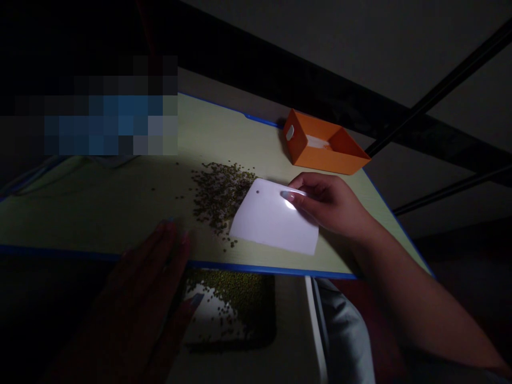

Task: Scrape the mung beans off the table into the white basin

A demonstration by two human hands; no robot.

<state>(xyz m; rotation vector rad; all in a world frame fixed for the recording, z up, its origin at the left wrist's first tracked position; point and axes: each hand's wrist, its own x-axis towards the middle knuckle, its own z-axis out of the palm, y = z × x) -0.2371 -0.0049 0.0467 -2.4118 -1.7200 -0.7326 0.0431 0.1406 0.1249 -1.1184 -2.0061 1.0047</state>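
My right hand pinches a flat white plastic scraper by its upper right edge, thumb on top. The scraper leans over the table, its left edge beside a loose heap of small green beans, probably mung beans. My left hand is in shadow at the table's near edge, fingers stretched out, thumb apart and below the edge; I see nothing in it. Under that edge, a pale container shows more green beans gathered toward its back and right, with a few scattered on its white bottom.
At the table's far right stands an orange open box with white items inside. The light table has a blue rim. A blurred blue patch covers the far left. Grey cloth shows below, right of the container.
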